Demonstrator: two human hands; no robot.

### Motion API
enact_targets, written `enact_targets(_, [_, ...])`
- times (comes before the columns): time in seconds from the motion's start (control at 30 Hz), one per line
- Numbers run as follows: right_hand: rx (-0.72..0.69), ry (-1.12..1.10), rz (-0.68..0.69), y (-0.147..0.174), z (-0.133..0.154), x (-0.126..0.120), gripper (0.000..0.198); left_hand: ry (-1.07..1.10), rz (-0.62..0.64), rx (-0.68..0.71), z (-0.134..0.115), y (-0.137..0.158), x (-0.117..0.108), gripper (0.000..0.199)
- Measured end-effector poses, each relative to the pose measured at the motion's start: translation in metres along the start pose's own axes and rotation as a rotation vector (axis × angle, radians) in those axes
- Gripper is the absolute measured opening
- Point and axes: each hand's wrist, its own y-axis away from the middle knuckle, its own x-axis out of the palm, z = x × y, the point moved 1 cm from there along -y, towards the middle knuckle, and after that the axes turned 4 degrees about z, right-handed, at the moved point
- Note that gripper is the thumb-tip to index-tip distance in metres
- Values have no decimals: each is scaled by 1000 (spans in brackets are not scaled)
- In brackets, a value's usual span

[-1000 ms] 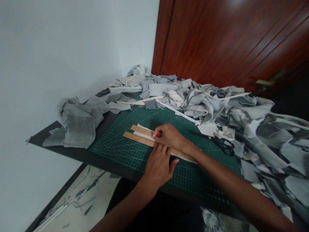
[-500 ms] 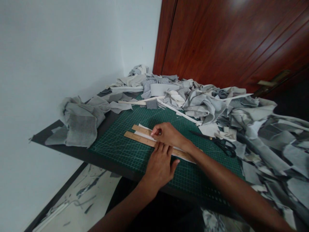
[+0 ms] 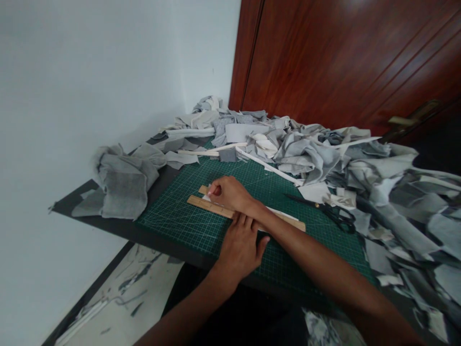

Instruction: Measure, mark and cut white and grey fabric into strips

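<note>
My left hand lies with its fingers stretched flat on the near wooden ruler, thumb held apart. Over the far wooden ruler, near its left end, my right hand is closed in a pinch. What sits between those fingertips is too small to make out. A strip of white material shows between the two rulers, partly covered by my right hand and forearm. Beneath everything is a green cutting mat with a printed grid.
Black-handled scissors lie on the mat's right side. Heaped grey and off-white fabric scraps line the back and right of the dark table. A folded grey cloth sits at the left. Scraps litter the floor.
My right hand has slid left and away from me along the rulers, uncovering their right ends. My left hand stays pressed in place.
</note>
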Motion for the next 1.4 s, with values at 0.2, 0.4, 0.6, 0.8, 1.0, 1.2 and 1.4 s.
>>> enact_targets(0.2, [36,3,59,29,-17,-19,12,-34,25,3,0,-1,-2,52])
enact_targets(0.4, [65,27,139,53,-35,-40,9,-26,34,2,0,-1,0,50])
enact_targets(0.6, [-36,-122,59,36,-23,-25,9,-24,34,-2,-1,-1,-1,54])
enact_targets(0.8, [-52,-167,17,2,-4,4,7,-13,-4,-1,0,1,1,42])
enact_targets(1.0, [4,-117,-47,-11,9,12,6,-52,1,5,2,3,6,48])
enact_targets(1.2, [16,-96,-43,-6,8,10,7,-26,22,-4,2,2,4,48])
enact_targets(1.4, [1,-26,-9,4,1,2,6,-10,19,-14,1,1,1,43])
